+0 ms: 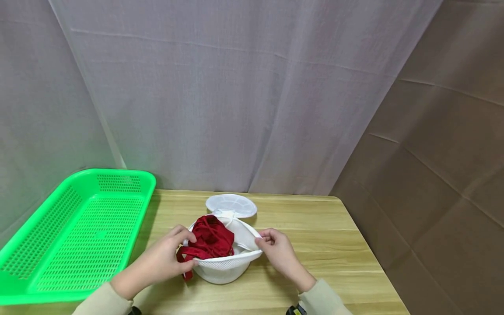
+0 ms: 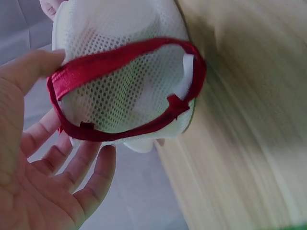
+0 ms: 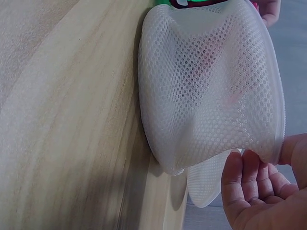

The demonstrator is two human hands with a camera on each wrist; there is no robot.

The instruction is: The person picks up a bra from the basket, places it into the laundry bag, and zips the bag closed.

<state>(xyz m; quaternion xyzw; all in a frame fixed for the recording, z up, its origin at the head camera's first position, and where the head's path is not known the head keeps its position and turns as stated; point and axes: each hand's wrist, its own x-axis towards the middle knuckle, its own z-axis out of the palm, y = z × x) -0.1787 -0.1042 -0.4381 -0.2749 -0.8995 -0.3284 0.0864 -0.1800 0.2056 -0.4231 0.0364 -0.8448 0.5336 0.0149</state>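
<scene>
A white mesh laundry bag [image 1: 222, 273] sits on the wooden table with its top unzipped and its round lid [image 1: 231, 204] folded back. Bunched red fabric [image 1: 212, 238], apparently a garment with straps, fills the left part of its mouth. One red strap [image 2: 100, 67] loops outside over the mesh. At the bag's left rim my left hand [image 1: 169, 253] holds on, thumb at the front edge and fingers farther back beside the red garment. My right hand [image 1: 277, 251] pinches the right rim between thumb and curled fingers, stretching the mouth sideways.
A large green plastic basket [image 1: 135, 238] stands left of the bag. Grey cloth [image 1: 197, 109] hangs behind the wooden table [image 1: 315, 245], and a brown cloth wall [image 1: 433, 175] borders its right side.
</scene>
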